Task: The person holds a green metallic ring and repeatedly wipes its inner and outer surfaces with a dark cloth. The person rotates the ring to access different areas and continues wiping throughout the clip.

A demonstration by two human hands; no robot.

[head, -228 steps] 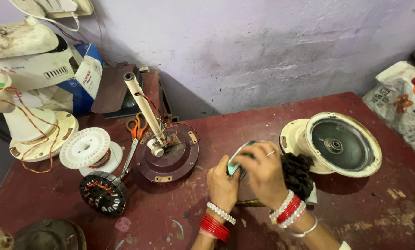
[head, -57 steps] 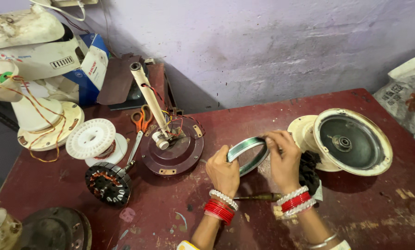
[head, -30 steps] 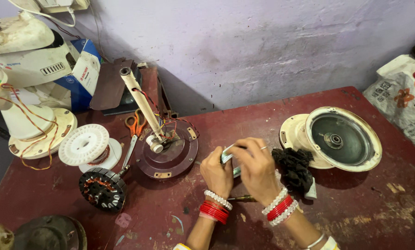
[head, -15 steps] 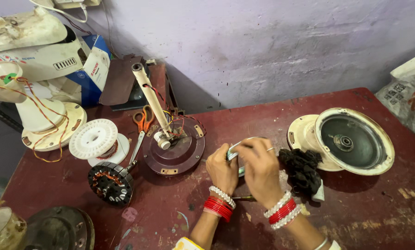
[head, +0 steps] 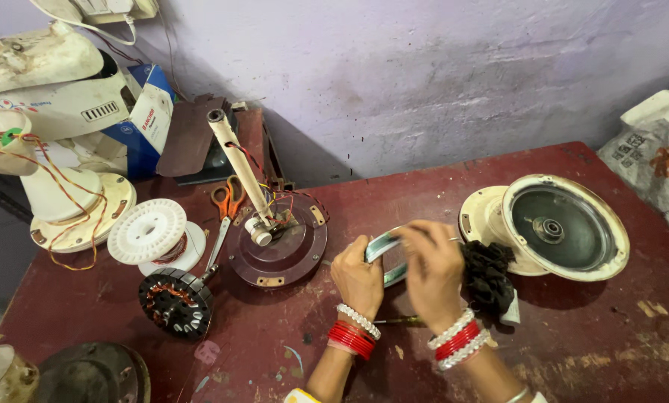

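My left hand and my right hand both grip a round greenish metal ring part held upright over the dark red table. The fingers of my right hand curl over the ring's top edge, and my left hand pinches its left side. Much of the ring is hidden behind my hands. A thin tool lies on the table under my wrists. A black wound stator sits just right of my right hand.
A cream fan motor housing lies at the right. A brown fan base with an upright rod, orange scissors, a white spool and a copper-wound stator lie at the left. Fan bodies crowd the far left.
Both hands stay on the ring. It has tilted back and forth between them, showing more of its rim about two seconds ago, and is now held edge-on again.
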